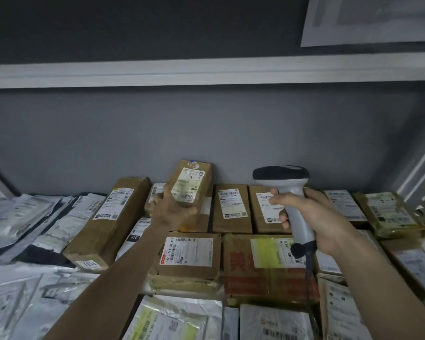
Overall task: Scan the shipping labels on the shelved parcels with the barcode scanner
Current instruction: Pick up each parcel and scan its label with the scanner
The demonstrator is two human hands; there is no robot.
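My left hand (171, 209) grips a small brown cardboard parcel (193, 182) from below and holds it tilted up above the shelf, its white shipping label (188, 186) facing me. A small blue dot of light sits near the parcel's top edge. My right hand (312, 214) grips the grey handle of a barcode scanner (288, 192), whose dark head points away from me toward the back of the shelf, right of the raised parcel. The scanner's cable hangs down past my right wrist.
The shelf is packed with cardboard parcels (232, 208) and a larger box with red print (268, 266) in the middle. Grey and white plastic mailer bags (35, 217) lie on the left and along the front. Another white shelf board (206, 71) runs overhead.
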